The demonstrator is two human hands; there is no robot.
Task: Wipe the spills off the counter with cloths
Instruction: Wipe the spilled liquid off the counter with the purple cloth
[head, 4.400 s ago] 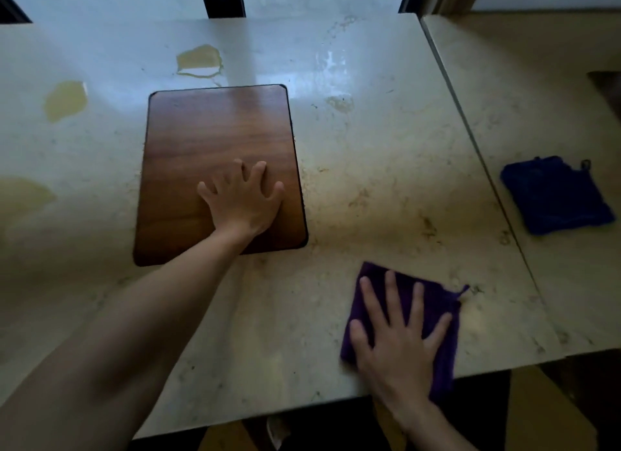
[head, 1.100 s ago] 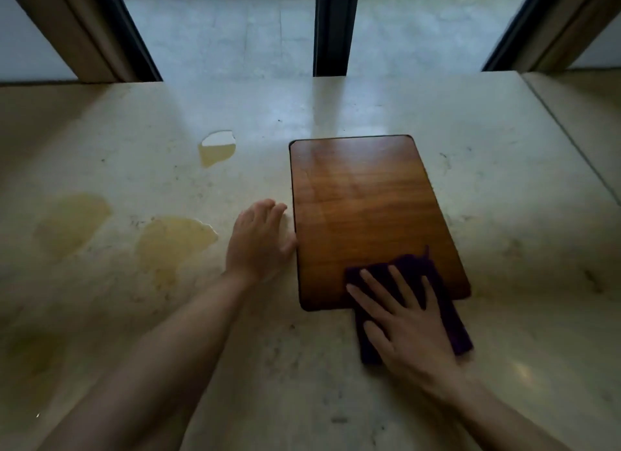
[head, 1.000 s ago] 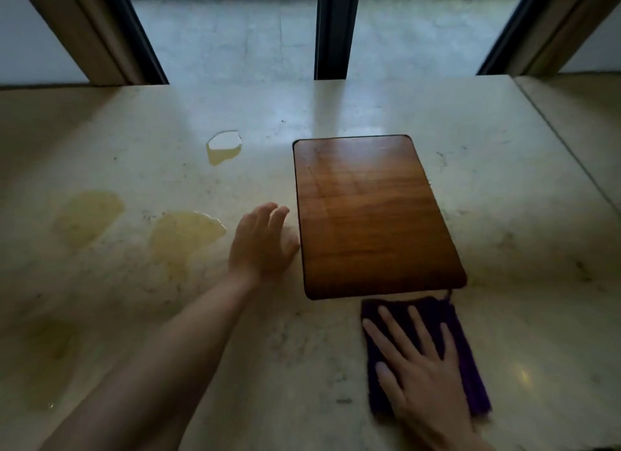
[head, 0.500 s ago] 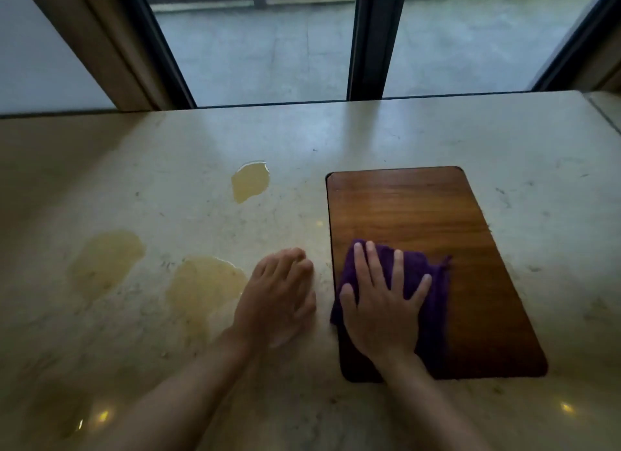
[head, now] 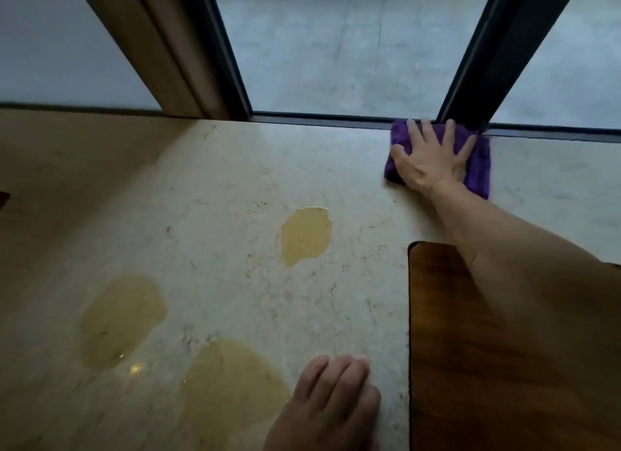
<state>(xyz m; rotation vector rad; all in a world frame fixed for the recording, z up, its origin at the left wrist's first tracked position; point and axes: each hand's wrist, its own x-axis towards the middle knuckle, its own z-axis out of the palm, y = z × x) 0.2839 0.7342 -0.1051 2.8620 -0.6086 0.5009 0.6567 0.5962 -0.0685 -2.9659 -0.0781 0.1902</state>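
Purple cloth (head: 479, 163) sits pinned flat under my spread right hand (head: 430, 159) at the table's (head: 235, 168) far edge. The yellow spills (head: 305, 237) lie leftward and nearer; my left hand (head: 327, 407), flat and empty, borders the closest.

Three spills (head: 305, 236) lie left of the board (head: 470, 366); the cloth (head: 479, 161) lies behind it.

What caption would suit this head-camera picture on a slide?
Right hand presses a purple cloth on the counter's far edge; three yellowish spills sit unwiped beside the left hand.
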